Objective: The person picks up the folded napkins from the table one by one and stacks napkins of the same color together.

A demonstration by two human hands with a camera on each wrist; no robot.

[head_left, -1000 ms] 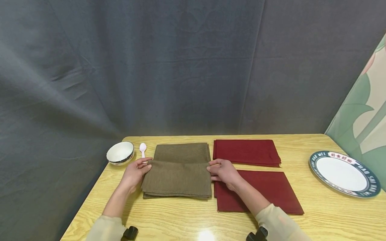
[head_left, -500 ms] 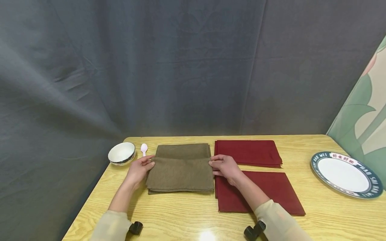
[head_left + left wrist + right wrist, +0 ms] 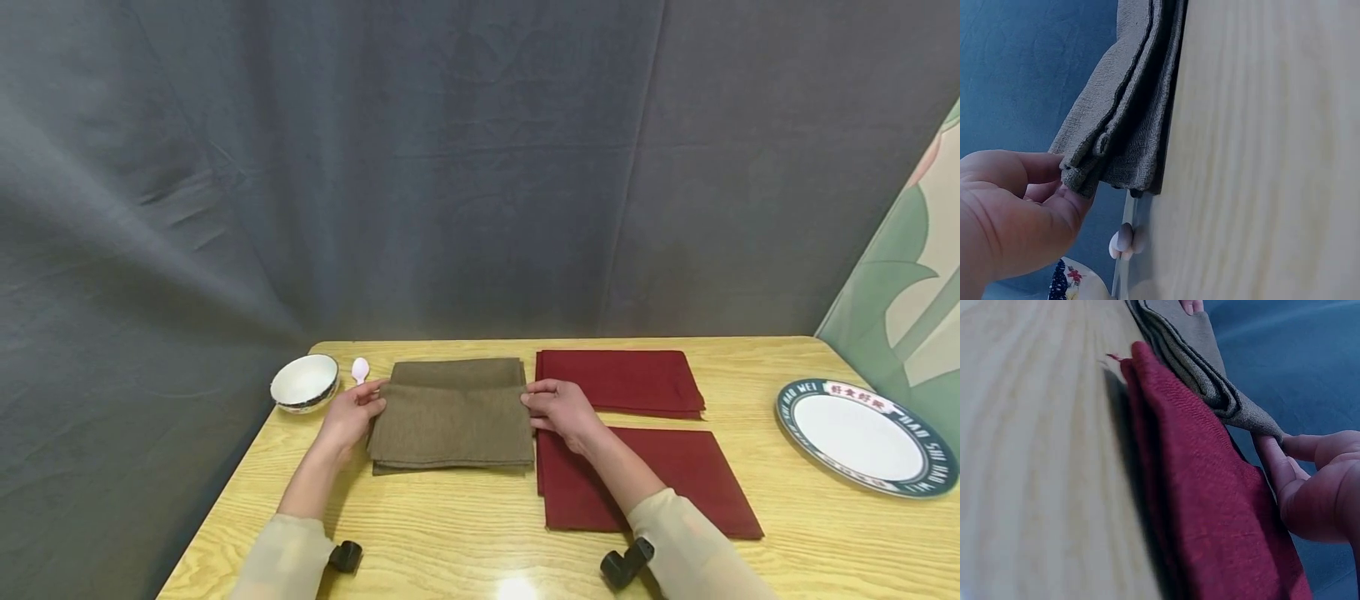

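Note:
A folded brown cloth (image 3: 453, 423) lies on the table, its front layers lying over a flat rear part. My left hand (image 3: 355, 417) pinches the left end of its fold between thumb and fingers. On the opposite side, my right hand (image 3: 564, 412) pinches the fold's right end. Seen from the left wrist, the layered cloth edge (image 3: 1107, 125) hangs slightly raised over the lower layer, with thumb and fingertips at its corner. The right wrist view has a cloth corner (image 3: 1263, 422) between thumb and finger, just beyond a folded red cloth (image 3: 1191, 487).
Two folded red cloths, a rear one (image 3: 615, 382) and a front one (image 3: 652, 483), lie right of the brown one. A white bowl (image 3: 304, 380) and a white spoon (image 3: 360, 369) are at the left. An oval plate (image 3: 862, 437) sits far right on the wooden table (image 3: 450, 533).
Both hands have moved slightly away from me with the brown cloth's fold. The cloth's front edge has shifted back and less of its rear part shows.

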